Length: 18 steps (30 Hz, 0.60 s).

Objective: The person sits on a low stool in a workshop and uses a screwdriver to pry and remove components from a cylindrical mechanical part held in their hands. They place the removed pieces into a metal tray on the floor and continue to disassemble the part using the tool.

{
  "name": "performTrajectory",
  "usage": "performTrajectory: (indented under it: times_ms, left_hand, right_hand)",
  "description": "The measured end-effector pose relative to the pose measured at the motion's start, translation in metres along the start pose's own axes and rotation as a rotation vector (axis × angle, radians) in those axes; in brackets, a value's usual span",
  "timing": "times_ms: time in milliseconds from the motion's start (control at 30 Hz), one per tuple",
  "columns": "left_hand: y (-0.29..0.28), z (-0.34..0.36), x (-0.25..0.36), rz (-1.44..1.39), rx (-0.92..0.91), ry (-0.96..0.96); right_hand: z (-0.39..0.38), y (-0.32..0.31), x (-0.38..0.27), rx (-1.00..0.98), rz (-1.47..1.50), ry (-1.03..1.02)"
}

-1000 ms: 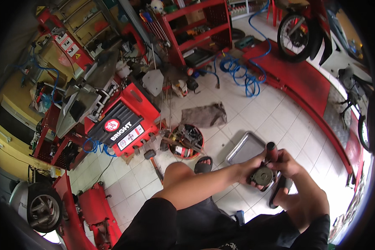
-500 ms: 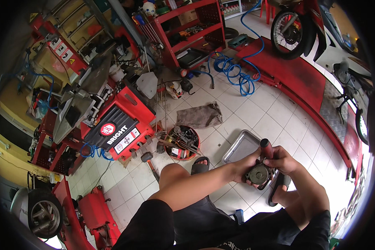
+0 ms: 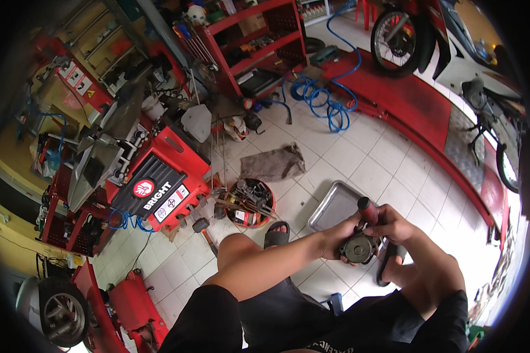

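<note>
My left hand [image 3: 337,239] is closed around a round, dark metal motorcycle part [image 3: 359,250] with a flat disc face and small lugs at its edge. My right hand [image 3: 394,226] grips a screwdriver [image 3: 368,210] by its red handle, which has a black end pointing up and away. The screwdriver's shaft and tip are hidden behind the fingers and the part. Both hands are together, above the near end of a shallow silver tray [image 3: 323,215] on the floor.
Left of the tray are a grimy cloth [image 3: 272,165] and a round red tub [image 3: 270,203] of tools. A hammer [image 3: 201,225] lies near my left knee. Further left stands a red machine [image 3: 179,154]. A blue hose [image 3: 335,106], a red lift ramp [image 3: 403,97] and a motorcycle [image 3: 483,97] are beyond.
The whole view has shifted slightly, so the scene sits a little further left. Both hands keep their hold on the part and the screwdriver, whose handle has barely changed its tilt.
</note>
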State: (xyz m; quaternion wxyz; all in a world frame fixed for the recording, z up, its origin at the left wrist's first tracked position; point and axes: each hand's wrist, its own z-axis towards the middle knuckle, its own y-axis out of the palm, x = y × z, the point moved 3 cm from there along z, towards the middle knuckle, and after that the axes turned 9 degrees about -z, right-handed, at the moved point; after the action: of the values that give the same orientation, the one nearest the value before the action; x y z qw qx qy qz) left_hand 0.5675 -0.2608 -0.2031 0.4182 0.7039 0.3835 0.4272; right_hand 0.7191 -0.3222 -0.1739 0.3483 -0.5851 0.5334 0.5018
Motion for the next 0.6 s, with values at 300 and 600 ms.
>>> performTrajectory:
  times_ms: [300, 600]
  left_hand:
    - [-0.008, 0.004, 0.000, -0.050, 0.029, -0.051]
    - [0.009, -0.002, 0.009, -0.020, 0.076, 0.029]
  right_hand:
    - [0.001, 0.008, -0.012, 0.059, -0.071, 0.020]
    - [-0.006, -0.014, 0.007, 0.115, 0.006, 0.054]
